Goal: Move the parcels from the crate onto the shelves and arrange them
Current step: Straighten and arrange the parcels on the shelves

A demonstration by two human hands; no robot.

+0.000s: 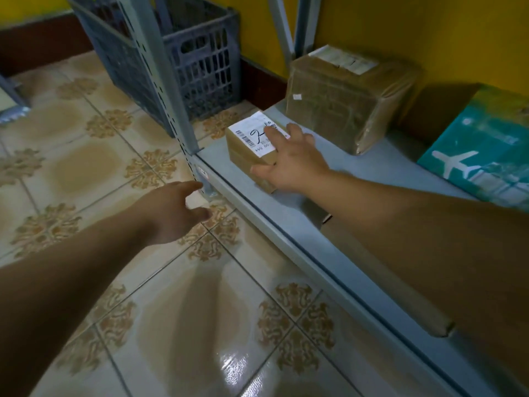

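Arranging is being done on shelf (380,164): small parcel (246,141) is being pressed by right hand (292,164), fingers spread; left hand (171,213) is being held loose, empty. Next, likely: reaching into crate (200,67).

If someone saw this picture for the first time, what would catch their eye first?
The right hand rests spread on a small labelled parcel at the left end of the grey shelf. Behind it a bigger brown parcel stands by the yellow wall, and a teal package with a white plane lies at the right.
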